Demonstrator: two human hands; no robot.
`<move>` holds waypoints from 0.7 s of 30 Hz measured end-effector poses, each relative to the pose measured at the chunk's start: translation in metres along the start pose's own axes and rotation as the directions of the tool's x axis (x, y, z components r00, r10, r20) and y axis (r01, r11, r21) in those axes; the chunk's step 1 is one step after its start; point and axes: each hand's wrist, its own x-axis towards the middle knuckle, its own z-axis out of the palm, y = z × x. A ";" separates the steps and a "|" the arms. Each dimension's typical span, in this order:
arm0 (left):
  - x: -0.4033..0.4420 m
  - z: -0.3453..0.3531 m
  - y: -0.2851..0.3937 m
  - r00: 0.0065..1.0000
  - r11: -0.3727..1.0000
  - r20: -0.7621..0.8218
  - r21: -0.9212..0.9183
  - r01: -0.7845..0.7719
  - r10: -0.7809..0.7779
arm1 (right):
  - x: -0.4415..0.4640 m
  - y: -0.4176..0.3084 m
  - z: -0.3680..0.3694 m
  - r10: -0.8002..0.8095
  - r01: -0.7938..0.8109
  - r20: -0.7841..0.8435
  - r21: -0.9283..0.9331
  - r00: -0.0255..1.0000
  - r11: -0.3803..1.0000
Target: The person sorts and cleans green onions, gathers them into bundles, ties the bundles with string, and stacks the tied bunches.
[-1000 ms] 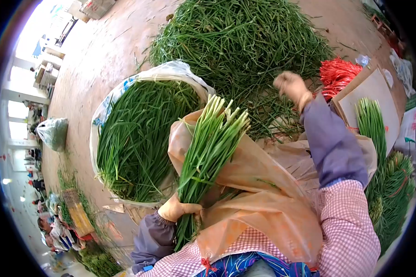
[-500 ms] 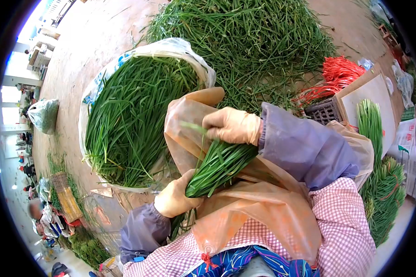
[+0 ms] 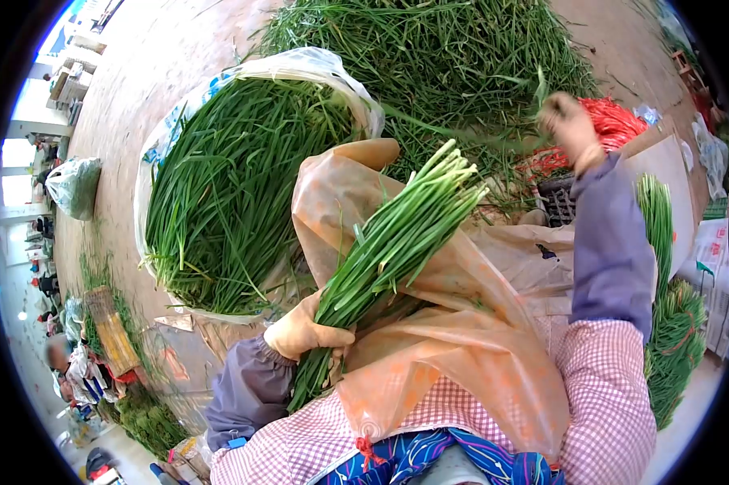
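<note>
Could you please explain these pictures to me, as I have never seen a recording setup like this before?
Of course. There is no machine here: a person works with their own two hands. Every picture comes from one camera worn on the head, looking forward and down, with black curved edges around the view.

The left hand grips a long bundle of green stalks with pale ends. The right hand is raised and blurred, so I cannot tell what it may hold.

A translucent orange plastic sheet covers the lap. On the brownish floor, a round container lined with white plastic stands to the left, filled with green leaves. A large loose green heap lies ahead, and shiny red strips are near the right hand.
</note>
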 end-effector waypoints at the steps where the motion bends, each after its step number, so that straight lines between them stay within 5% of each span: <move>1: 0.000 0.001 0.001 1.000 1.000 -0.007 -0.006 0.011 -0.011 | -0.017 0.001 0.020 -0.191 0.170 -0.056 -0.263 0.980 0.950; 2: -0.001 0.003 0.001 0.999 0.999 -0.015 -0.016 0.031 -0.031 | -0.049 -0.034 0.048 -0.407 0.408 -0.027 0.014 0.913 0.913; 3: -0.001 0.007 0.004 0.999 0.999 -0.028 -0.021 0.037 -0.037 | -0.076 -0.075 0.063 -0.441 0.455 0.142 -0.084 0.886 0.887; 4: 0.000 0.009 0.005 0.999 0.999 -0.029 -0.014 0.036 -0.037 | -0.101 -0.098 0.079 -0.595 0.626 0.268 -0.042 0.758 0.778; 6: 0.001 0.012 0.008 0.999 0.999 -0.025 0.015 0.029 -0.028 | -0.136 -0.127 0.122 -0.629 0.783 0.518 -0.138 0.579 0.607; 11: -0.001 0.006 -0.001 0.998 0.995 -0.013 0.078 -0.054 0.056 | -0.138 -0.110 0.197 -0.879 0.900 0.287 0.105 0.381 0.424; 14: 0.000 -0.001 -0.015 0.991 0.983 0.013 0.123 -0.134 0.134 | -0.126 -0.111 0.194 -0.891 0.844 0.219 0.292 0.398 0.449; 16: -0.004 -0.004 -0.002 0.997 0.992 0.070 0.119 0.028 -0.037 | -0.130 -0.119 0.190 -0.650 0.542 0.052 0.505 0.758 0.672; 18: -0.002 -0.010 -0.012 0.992 0.995 0.104 0.078 0.065 -0.073 | -0.116 -0.132 0.172 -0.247 -0.007 0.167 0.842 0.955 0.540; 21: -0.003 -0.004 -0.009 0.997 0.997 0.046 0.044 0.056 -0.058 | -0.079 -0.129 0.133 -0.043 -0.179 0.217 0.889 0.975 0.422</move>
